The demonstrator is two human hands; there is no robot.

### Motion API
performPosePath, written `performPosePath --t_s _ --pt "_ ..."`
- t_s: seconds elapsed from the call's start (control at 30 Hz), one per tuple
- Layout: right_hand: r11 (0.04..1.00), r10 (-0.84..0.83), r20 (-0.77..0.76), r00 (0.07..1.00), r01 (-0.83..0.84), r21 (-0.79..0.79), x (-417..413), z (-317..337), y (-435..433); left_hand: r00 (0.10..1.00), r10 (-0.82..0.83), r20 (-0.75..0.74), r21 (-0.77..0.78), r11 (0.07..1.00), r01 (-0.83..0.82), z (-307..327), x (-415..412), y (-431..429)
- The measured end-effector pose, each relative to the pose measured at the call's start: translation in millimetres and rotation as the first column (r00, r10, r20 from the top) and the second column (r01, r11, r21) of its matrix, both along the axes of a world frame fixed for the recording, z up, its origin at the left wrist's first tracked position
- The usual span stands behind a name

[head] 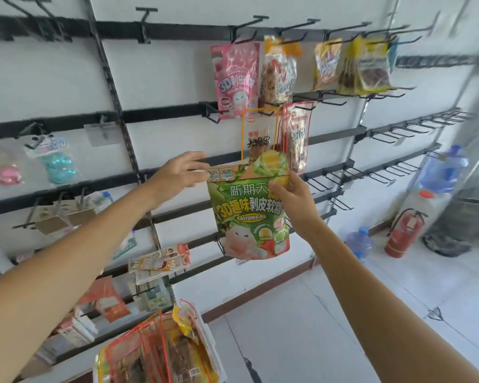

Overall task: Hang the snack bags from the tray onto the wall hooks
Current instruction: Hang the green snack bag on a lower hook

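My right hand grips the right edge of a green snack bag, held upright in front of the hook wall. At the bag's top left corner my left hand pinches it with fingers and thumb. Behind and above the bag hang an orange-rimmed clear bag and a red-rimmed bag. A pink bag hangs higher up. The white tray at the bottom holds several red-rimmed snack bags.
Black hook rails cross the white wall; bare hooks stick out to the right. More snack bags hang top right. Small goods hang left. A red fire extinguisher and water jugs stand on the floor.
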State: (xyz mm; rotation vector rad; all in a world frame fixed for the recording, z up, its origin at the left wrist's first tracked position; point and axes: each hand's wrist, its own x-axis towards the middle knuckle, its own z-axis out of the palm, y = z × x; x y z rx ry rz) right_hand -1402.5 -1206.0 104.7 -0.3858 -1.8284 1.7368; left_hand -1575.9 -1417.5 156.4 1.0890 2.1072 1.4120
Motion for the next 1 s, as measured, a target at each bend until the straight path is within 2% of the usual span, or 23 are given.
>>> performPosePath --t_s 0.13,0.2,0.33,0.47,0.53,0.6,0.63,0.7,0.8,0.83,0.87,1.0 --pt "0.999 0.041 -0.048 0.998 -0.039 0.03 4 7 28 0.965 -0.157 -0.211 -0.229 0.967 0.108 20 13 44" --pt "0.996 0.075 -0.053 0.996 -0.072 0.049 5 10 42 0.937 -0.12 -0.328 -0.209 0.977 0.052 21 22 68" --pt "0.987 0.146 -0.07 0.987 -0.14 0.083 7 16 77 0.896 0.008 -0.445 -0.102 0.993 -0.06 27 45 114" --pt "0.968 0.214 -0.027 0.976 -0.209 0.139 6 28 116 0.871 0.11 -0.479 -0.074 0.984 -0.165 41 61 145" --pt "0.966 0.199 -0.016 0.98 -0.193 0.172 3 33 133 0.864 0.144 -0.483 -0.079 0.975 -0.206 47 64 159" --pt "0.949 0.091 -0.018 0.996 -0.082 0.304 -1 40 146 0.828 0.187 -0.528 -0.076 0.961 -0.265 51 66 172" --pt "0.914 0.015 -0.043 0.999 0.004 0.406 -3 45 151 0.809 0.202 -0.551 -0.077 0.954 -0.291 52 66 177" --pt "0.768 -0.082 -0.161 0.984 0.165 0.619 -6 55 160 0.795 0.224 -0.564 -0.077 0.944 -0.321 56 64 186" --pt "0.465 -0.071 -0.274 0.959 0.275 0.842 -15 71 164 0.793 0.227 -0.566 -0.063 0.946 -0.317 64 64 197" --pt "0.41 -0.071 -0.272 0.96 0.277 0.869 -20 76 163 0.778 0.227 -0.585 -0.05 0.948 -0.314 67 64 199" --pt "0.394 -0.067 -0.252 0.965 0.258 0.882 -24 79 162 0.757 0.232 -0.611 -0.04 0.946 -0.323 69 63 201" --pt "0.442 -0.018 -0.172 0.985 0.162 0.883 -47 90 160 0.681 0.251 -0.688 -0.025 0.929 -0.369 76 50 194"
